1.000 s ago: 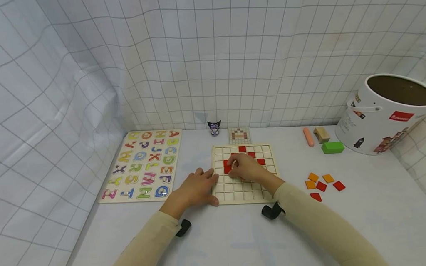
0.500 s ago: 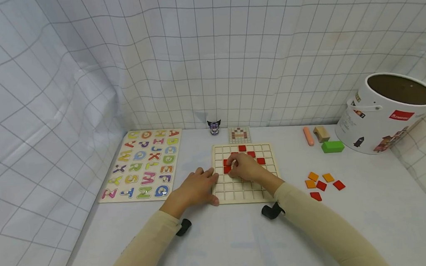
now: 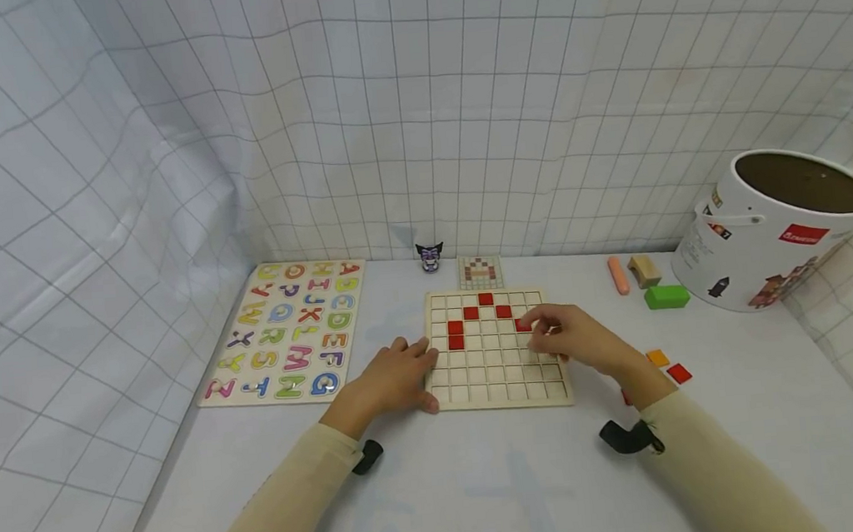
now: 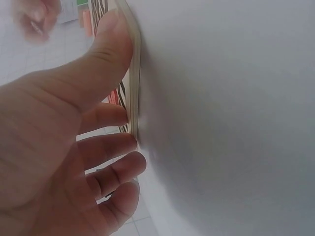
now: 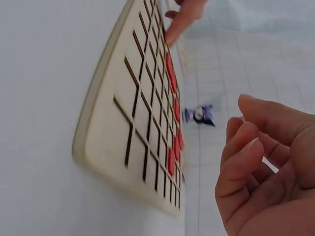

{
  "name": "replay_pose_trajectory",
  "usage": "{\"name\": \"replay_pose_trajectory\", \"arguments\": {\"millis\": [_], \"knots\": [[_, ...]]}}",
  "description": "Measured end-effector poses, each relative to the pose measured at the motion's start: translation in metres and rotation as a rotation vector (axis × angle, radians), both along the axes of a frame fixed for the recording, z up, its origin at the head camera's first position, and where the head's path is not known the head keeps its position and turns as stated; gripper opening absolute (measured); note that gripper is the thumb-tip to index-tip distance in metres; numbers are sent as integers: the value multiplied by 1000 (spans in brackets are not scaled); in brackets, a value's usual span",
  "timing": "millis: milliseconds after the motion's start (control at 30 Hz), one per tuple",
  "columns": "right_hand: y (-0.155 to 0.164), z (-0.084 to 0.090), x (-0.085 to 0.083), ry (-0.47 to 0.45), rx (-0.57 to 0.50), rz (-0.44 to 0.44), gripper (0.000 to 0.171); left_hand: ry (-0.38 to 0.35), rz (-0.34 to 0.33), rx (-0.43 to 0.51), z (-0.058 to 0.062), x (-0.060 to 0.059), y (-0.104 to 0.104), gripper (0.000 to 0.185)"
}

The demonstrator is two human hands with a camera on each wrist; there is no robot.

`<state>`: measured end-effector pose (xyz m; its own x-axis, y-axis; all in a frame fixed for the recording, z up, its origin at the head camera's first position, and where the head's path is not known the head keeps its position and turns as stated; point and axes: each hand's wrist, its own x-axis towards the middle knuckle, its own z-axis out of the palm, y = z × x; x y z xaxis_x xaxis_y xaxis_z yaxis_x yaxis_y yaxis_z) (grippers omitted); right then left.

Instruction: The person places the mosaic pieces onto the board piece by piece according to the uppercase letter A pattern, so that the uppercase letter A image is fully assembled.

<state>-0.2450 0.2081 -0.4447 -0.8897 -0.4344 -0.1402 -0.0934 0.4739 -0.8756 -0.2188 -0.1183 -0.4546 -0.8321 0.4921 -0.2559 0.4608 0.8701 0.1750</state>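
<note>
A wooden grid board (image 3: 498, 387) lies at the table's middle with several red square tiles (image 3: 455, 335) set in its upper rows. My left hand (image 3: 403, 370) rests flat at the board's left edge; the left wrist view has its thumb (image 4: 101, 61) and fingers touching the board's rim (image 4: 136, 83). My right hand (image 3: 556, 335) hovers over the board's right side, next to a red tile (image 3: 523, 324). Its fingers (image 5: 243, 152) are loosely curled and hold nothing, and the board (image 5: 130, 123) stands apart from them.
An alphabet puzzle (image 3: 289, 331) lies at the left. A small figurine (image 3: 429, 256) and a pattern card (image 3: 479, 271) sit behind the board. To the right are loose orange (image 3: 657, 357) and red tiles (image 3: 679, 373), a green block (image 3: 665, 296), a wooden block (image 3: 644, 270), a pink cylinder (image 3: 618, 274) and a white bucket (image 3: 763, 239).
My right hand has moved from the board's left-middle cells to its right side, uncovering two red tiles in the left column. The left hand has stayed at the board's edge.
</note>
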Motion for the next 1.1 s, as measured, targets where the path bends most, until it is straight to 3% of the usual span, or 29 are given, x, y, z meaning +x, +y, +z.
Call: {"name": "replay_pose_trajectory", "arguments": {"millis": [233, 367, 500, 733, 1100], "knots": [[110, 12, 30, -10, 83, -138, 47, -1, 1, -5, 0, 1, -1, 87], [163, 6, 46, -38, 154, -189, 52, -1, 3, -10, 1, 0, -1, 88], [197, -6, 56, -112, 225, -189, 56, 0, 2, -11, 0, 0, 0, 88], [215, -25, 64, -170, 252, -145, 57, -5, 4, -12, -1, 1, 1, 88], [207, -30, 61, -119, 307, -171, 60, 10, -18, -19, 0, -1, 1, 88]]}}
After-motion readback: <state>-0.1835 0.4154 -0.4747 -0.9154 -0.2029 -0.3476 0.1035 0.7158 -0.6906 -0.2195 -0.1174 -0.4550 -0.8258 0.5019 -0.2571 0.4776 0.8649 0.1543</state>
